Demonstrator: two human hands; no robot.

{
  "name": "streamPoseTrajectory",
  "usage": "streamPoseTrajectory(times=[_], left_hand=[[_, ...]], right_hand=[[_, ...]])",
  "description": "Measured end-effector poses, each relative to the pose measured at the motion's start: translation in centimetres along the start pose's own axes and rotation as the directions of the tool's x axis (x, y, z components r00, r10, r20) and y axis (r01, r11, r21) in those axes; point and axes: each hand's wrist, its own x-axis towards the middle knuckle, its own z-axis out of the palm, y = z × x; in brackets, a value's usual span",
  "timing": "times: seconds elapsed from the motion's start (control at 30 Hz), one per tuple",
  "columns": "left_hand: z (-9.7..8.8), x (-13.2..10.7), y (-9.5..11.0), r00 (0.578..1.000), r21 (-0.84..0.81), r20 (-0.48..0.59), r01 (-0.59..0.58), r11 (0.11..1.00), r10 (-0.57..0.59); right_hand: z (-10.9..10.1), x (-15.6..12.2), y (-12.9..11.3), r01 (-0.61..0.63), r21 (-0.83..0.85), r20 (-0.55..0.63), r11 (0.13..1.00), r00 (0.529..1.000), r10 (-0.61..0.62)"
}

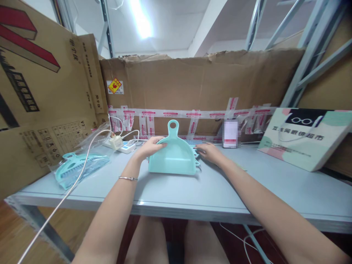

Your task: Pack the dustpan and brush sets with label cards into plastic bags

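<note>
A light teal dustpan [172,156] stands tilted up in the middle of the table, its looped handle pointing upward and its open scoop facing me. My left hand [154,146] grips its upper left edge, thumb on the front. Behind the dustpan's right side, a hand brush with bluish bristles [193,142] shows only in part. My right hand [209,152] has its fingers curled at that brush, beside the dustpan's right edge; the fingertips are partly hidden. Teal scalloped tabs [197,163] stick out below those fingers.
At left lies a bagged dustpan and brush set [82,167], crossed by a white cable [82,170]. A power strip [127,146] sits behind it. Cardboard [170,86] walls the back. A phone [230,134] leans there, and a printed box [305,139] stands at right.
</note>
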Motion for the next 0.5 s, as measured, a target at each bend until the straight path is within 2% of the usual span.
streamPoseTrajectory(times=[0.1,0.2,0.23,0.3,0.33,0.37,0.4,0.47,0.5], left_hand=[[0.0,0.0,0.0,1.000,-0.026,-0.007,-0.004,1.000,0.004],[0.0,0.0,0.1,0.999,-0.031,-0.050,0.000,1.000,-0.002],[0.1,0.0,0.1,0.998,-0.024,-0.068,0.005,1.000,-0.006],[0.2,0.1,0.1,0.995,-0.010,-0.096,0.014,1.000,-0.015],[0.3,0.2,0.0,0.994,-0.007,-0.105,0.015,1.000,-0.016],[0.4,0.2,0.0,0.994,-0.007,-0.110,0.011,1.000,-0.012],[0.5,0.3,0.0,0.994,-0.010,-0.114,0.001,1.000,-0.002],[0.7,0.3,0.1,0.993,-0.022,-0.110,-0.042,0.999,0.040],[0.9,0.3,0.2,0.992,-0.032,-0.100,-0.074,0.997,0.071]], right_hand=[[-0.6,-0.3,0.0,-0.001,-0.006,-0.134,1.000,0.991,0.000],[-2.8,0.2,0.1,-0.061,0.019,-0.358,0.998,0.931,0.063],[-3.9,0.5,0.0,-0.088,0.046,-0.456,0.995,0.884,0.100],[-6.1,1.2,-0.7,-0.087,0.178,-0.647,0.980,0.740,0.183],[-7.1,1.4,-1.4,-0.030,0.287,-0.713,0.957,0.661,0.234],[-7.9,1.5,-2.4,0.052,0.386,-0.726,0.921,0.633,0.269],[-8.3,1.4,-3.7,0.123,0.465,-0.696,0.877,0.663,0.276],[-8.1,0.9,-6.7,0.160,0.537,-0.566,0.828,0.797,0.213],[-7.4,0.6,-8.4,0.144,0.535,-0.504,0.833,0.845,0.178]])
